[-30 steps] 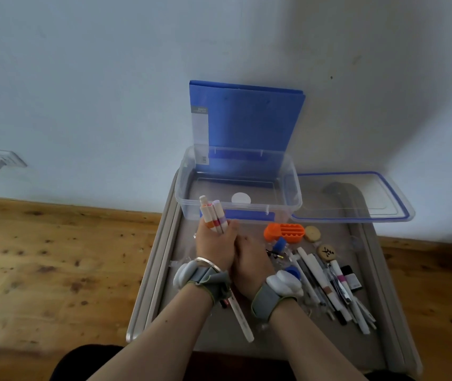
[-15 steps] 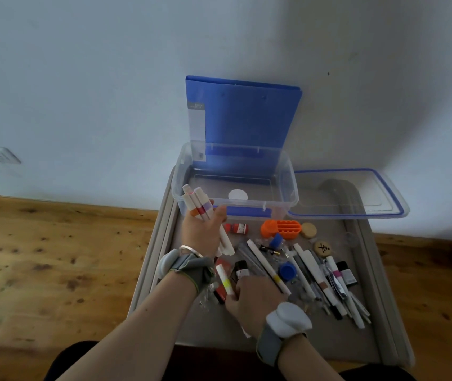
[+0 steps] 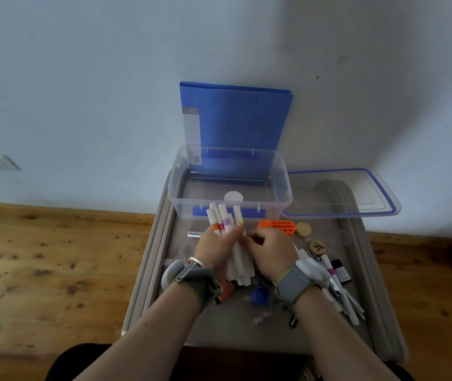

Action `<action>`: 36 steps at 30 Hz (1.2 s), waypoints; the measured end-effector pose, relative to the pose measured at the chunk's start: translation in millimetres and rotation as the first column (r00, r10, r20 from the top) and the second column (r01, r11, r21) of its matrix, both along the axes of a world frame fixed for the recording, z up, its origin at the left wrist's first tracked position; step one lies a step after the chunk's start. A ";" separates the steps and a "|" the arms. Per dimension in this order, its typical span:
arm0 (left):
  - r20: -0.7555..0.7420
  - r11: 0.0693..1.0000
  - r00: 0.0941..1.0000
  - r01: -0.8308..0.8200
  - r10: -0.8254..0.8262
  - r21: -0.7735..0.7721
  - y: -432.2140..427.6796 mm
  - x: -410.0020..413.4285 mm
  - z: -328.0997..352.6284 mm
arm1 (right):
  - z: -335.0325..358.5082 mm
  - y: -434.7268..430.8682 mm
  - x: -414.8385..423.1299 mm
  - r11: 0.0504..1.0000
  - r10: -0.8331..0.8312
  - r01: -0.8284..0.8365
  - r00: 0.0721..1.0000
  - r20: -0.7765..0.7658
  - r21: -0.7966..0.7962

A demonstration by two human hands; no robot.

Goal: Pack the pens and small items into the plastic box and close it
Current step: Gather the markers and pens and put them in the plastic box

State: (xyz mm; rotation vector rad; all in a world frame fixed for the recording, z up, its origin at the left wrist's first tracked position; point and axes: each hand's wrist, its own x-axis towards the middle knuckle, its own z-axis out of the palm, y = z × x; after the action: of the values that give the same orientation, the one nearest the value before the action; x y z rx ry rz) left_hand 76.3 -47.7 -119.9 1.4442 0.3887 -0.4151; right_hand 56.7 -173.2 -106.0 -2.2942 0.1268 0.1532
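Just in front of the clear plastic box [image 3: 273,206], the left hand [image 3: 215,247] is gripping a bundle of white markers [image 3: 226,222], and the right hand [image 3: 271,250] is pinching it too.

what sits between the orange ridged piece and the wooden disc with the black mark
In the head view, a plain tan round disc lies between the orange ridged piece and the marked wooden disc.

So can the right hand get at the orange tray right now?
Probably yes: the orange tray lies uncovered just beyond the right hand, nothing between them, though its fingers are curled on the pens.
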 end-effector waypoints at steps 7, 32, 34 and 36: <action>-0.067 0.991 0.997 0.040 -0.032 0.126 2.9 -0.1 -14.2 | -18.3 -5.5 -6.2 0.991 0.047 -0.048 0.999 -0.008 -0.123; 0.027 0.999 1.000 -0.014 0.015 -0.051 -5.2 -5.1 -3.0 | 3.8 7.3 3.6 0.989 0.036 -0.036 0.999 -0.005 -0.146; 0.019 1.000 1.000 0.001 -0.001 -0.002 -7.4 -5.6 -3.2 | 6.4 7.3 -1.4 0.988 0.077 -0.071 0.996 0.042 -0.138; -0.002 1.000 1.000 -0.014 0.014 0.027 -10.1 -5.2 -6.4 | 6.0 4.4 -9.9 0.990 0.098 -0.087 0.991 0.096 -0.114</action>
State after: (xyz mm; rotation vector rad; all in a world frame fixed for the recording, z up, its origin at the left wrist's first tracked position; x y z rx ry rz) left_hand 71.2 -57.7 -126.3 1.4663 0.4076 -0.4017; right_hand 46.8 -168.8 -100.0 -2.4137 -0.0239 0.0789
